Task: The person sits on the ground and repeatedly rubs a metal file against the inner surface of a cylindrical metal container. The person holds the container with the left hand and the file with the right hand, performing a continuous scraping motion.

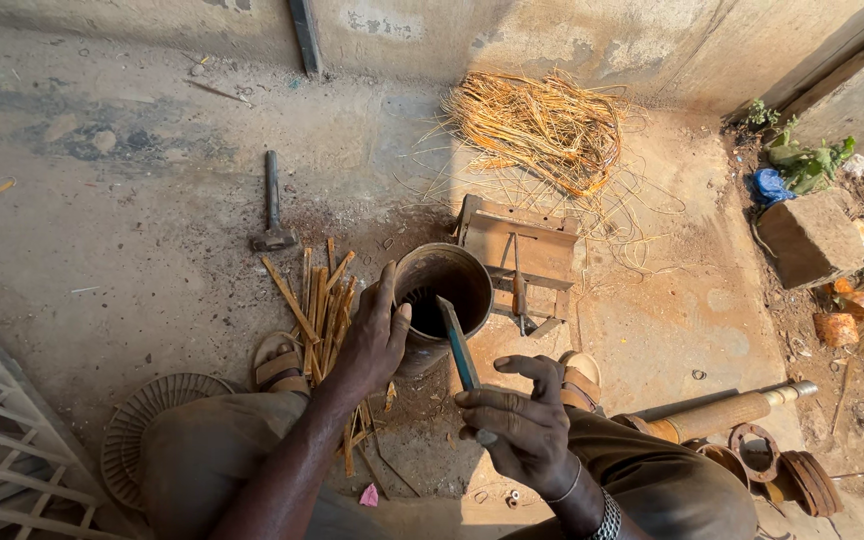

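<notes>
Here, the round, dark, rusted metal pot (pixel 439 300) sits tilted on the dusty concrete floor (pixel 152 230) between my sandalled feet. My left hand (pixel 374 335) clasps its rim (grip wrapped outside), while my right hand (pixel 517 425) is clenched around a slim blue-grey blade (pixel 459 345) angled toward its mouth.

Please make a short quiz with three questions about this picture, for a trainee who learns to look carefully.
1. True or false: the left hand grips the rim of the dark metal pot.
2. What does the right hand hold?
A. the hammer
B. a blue-grey chisel
C. a broom
3. Fill in: the hammer lies on the ground, ____ both hands.

Key:
1. True.
2. B: the chisel points toward the pot's opening.
3. Apart from; it lies beyond the bundle of wooden sticks.
</notes>
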